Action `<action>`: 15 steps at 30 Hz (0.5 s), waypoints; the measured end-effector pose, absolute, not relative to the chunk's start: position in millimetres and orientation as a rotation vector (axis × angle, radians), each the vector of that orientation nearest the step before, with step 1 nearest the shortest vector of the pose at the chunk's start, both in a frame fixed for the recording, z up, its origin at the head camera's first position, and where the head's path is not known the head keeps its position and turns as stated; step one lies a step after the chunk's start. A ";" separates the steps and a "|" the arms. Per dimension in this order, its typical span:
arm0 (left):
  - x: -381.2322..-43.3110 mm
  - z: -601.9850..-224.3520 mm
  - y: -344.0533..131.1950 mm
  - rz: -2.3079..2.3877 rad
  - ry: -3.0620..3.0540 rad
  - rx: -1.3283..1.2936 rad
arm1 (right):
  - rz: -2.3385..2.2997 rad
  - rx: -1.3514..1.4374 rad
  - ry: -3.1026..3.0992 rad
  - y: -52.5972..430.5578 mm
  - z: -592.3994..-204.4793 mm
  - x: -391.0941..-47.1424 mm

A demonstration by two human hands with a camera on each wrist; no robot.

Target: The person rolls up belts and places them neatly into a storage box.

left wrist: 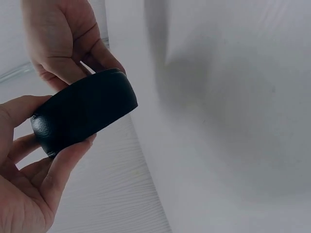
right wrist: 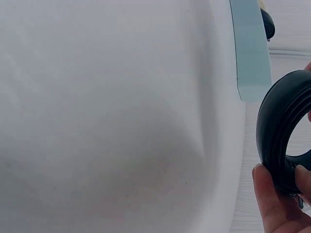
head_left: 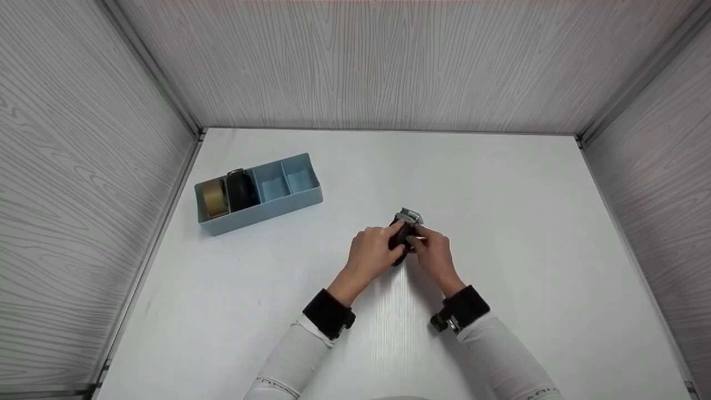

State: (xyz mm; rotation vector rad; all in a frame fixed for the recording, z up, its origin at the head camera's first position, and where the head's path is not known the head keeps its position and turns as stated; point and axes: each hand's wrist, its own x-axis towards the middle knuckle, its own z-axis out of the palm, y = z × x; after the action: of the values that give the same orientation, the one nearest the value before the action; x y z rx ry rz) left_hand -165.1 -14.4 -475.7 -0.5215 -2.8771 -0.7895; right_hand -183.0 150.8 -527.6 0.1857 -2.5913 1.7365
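Note:
A black belt (head_left: 401,238), rolled into a coil with a silver buckle (head_left: 410,216) at its far end, is held just above the white table. My left hand (head_left: 371,251) grips the coil from the left, its thumb and fingers on the two edges in the left wrist view. From the other side my right hand (head_left: 434,254) pinches the coil near the buckle. In the right wrist view the layered strap (right wrist: 279,124) shows, with a round hollow in its middle and right fingers (right wrist: 266,194) on its lower edge.
A blue divided box (head_left: 266,210) stands at the left back of the table. One compartment has a tan roll (head_left: 214,199), the one beside it a dark rolled belt (head_left: 241,190) with a metal buckle. Grey wood-grain walls enclose the table at the back and sides.

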 end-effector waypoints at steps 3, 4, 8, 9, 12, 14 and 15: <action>-164.0 -473.3 -16.2 -0.768 -2.878 -0.538 | 1.780 0.182 -2.566 148.9 -527.2 -182.7; -163.9 -472.6 -17.0 -0.773 -2.877 -0.541 | 1.785 0.181 -2.561 148.4 -527.1 -182.5; -163.5 -471.2 -18.9 -0.818 -2.862 -0.539 | 1.766 0.173 -2.546 147.1 -526.2 -183.0; -163.1 -470.8 -18.9 -0.825 -2.855 -0.533 | 1.755 0.171 -2.540 146.9 -525.8 -183.2; -162.2 -470.4 -18.1 -0.819 -2.823 -0.520 | 1.712 0.184 -2.513 146.3 -526.3 -184.5; -161.5 -470.1 -17.6 -0.799 -2.796 -0.527 | 1.690 0.189 -2.491 145.8 -526.5 -184.9; -161.0 -469.8 -17.6 -0.784 -2.787 -0.532 | 1.679 0.192 -2.482 145.5 -526.8 -185.1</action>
State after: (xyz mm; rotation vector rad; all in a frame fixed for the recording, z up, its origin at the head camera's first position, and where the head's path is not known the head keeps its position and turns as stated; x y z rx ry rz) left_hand -161.0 -17.6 -469.8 -0.5321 -2.7868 -0.7836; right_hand -185.1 145.5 -526.8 0.1920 -2.4821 1.6788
